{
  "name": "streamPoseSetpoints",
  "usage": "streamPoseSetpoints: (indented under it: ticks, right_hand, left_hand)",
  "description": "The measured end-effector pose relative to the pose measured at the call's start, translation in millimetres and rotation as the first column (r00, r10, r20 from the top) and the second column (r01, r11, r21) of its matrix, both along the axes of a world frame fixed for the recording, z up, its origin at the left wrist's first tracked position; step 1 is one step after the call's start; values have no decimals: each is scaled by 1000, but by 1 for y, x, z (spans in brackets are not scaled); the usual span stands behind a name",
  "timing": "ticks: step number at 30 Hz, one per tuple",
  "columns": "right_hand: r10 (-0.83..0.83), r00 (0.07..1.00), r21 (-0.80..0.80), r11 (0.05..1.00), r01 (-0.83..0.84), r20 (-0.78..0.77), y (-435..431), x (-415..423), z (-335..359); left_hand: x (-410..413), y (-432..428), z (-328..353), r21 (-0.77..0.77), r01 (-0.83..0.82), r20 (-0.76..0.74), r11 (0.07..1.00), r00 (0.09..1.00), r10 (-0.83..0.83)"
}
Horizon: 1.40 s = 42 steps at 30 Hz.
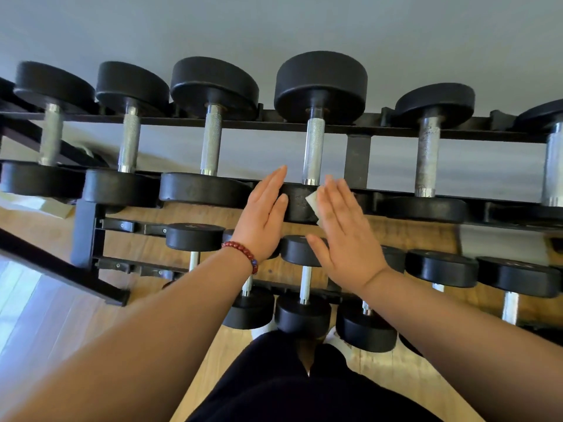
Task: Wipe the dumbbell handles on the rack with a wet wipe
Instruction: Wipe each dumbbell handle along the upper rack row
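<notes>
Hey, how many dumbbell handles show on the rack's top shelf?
6, left to right: first, second, third, fourth, fifth, sixth cut at the right edge. More may be hidden.

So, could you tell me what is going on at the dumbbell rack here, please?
A person stands at the dumbbell rack with both hands held out flat. The right hand has a wet wipe under its straight fingers, in front of the near head of a top-row dumbbell. The left hand, with a red bead bracelet at the wrist, is beside it, holding nothing. That dumbbell's knurled handle is above the hands, and neither hand is on it yet.
</notes>
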State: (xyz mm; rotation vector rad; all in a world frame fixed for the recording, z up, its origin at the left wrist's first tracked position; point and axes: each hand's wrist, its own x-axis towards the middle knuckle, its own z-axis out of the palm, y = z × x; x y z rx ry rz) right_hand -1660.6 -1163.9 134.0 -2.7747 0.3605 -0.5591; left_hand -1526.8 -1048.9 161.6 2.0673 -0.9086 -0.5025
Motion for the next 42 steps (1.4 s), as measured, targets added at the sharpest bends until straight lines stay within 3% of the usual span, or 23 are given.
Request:
streamPoseSetpoints:
  ticks: [3, 10, 16, 18, 20, 25, 31, 36, 38, 40, 42]
  right_hand:
    - [91, 996, -132, 987, -92, -16, -4, 16, 11]
    - [48, 998, -197, 979, -54, -37, -5, -5, -1]
    - [101, 989, -227, 966, -122, -105, -1, 23, 25]
    - [128, 985, -152, 978, -145, -117, -3, 20, 28]
    - [125, 988, 20, 992, -124, -94, -5, 14, 30]
    - [-67, 997, 378, 923, 75, -33, -2, 5, 24]
    - [-91, 996, 533, 844, 63, 25, 1, 3, 21]
    - [-306, 948, 706, 691, 155, 90, 1, 4, 19]
    - [-367, 928, 825, 544, 154, 68, 0, 10, 19]
    - [-398, 917, 913, 383, 138, 29, 0, 15, 20]
    - [-383, 924, 917, 373, 142, 13, 1, 16, 20]
  left_hand:
    - [8, 4, 1, -26, 44, 16, 999, 999, -44]
    - [26, 12, 2, 18, 167, -13, 986, 986, -167]
    - [33, 17, 6, -95, 92, -260, 991, 959, -114]
    - [31, 19, 7, -104, 65, -282, 992, 955, -93]
    - [26, 18, 10, -106, 52, -257, 993, 963, -78]
    - [6, -2, 17, -1, 146, -26, 989, 989, -146]
    - [2, -11, 14, 52, 134, 63, 990, 989, -137]
    - [-2, -11, 16, 17, 115, 46, 993, 992, -115]
    - [-5, -9, 20, -33, 166, 201, 986, 967, -156]
    - [-11, -11, 20, 33, 293, 428, 955, 860, -279]
    - [-17, -18, 16, 185, 307, 536, 934, 765, -358]
